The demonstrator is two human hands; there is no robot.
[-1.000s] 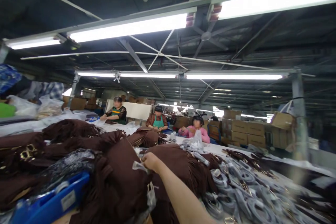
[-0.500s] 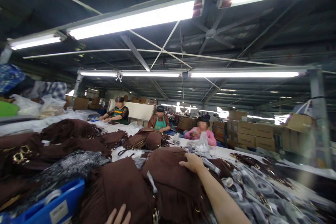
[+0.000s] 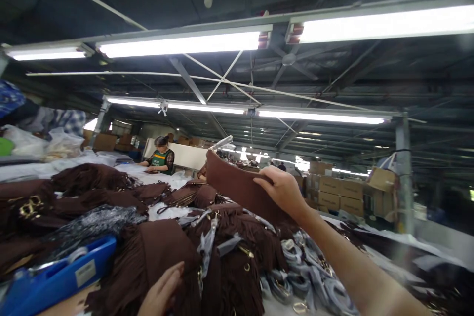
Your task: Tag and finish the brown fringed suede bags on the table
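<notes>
My right hand (image 3: 283, 190) pinches the edge of a raised brown bag flap (image 3: 237, 185) between thumb and fingers. A clear-wrapped piece (image 3: 223, 143) sticks up from the flap's far corner. Below it shows the bag's fringed front (image 3: 240, 232), with gold-coloured hardware and bits of clear plastic wrap on it. My left hand (image 3: 163, 290) lies at the bottom edge against another brown fringed bag (image 3: 163, 242), fingers stretched out and holding nothing. Part of this hand is cut off by the frame.
A blue tape dispenser (image 3: 62, 276) sits at the lower left. More brown bags (image 3: 92, 177) cover the left of the table. Plastic-wrapped straps (image 3: 311, 276) with metal rings lie at right. A co-worker (image 3: 161, 155) in a green apron sits across the table.
My right hand has lifted the flap off the bag, uncovering the fringe and hardware beneath. More of my left hand shows at the bottom. The view has shifted slightly.
</notes>
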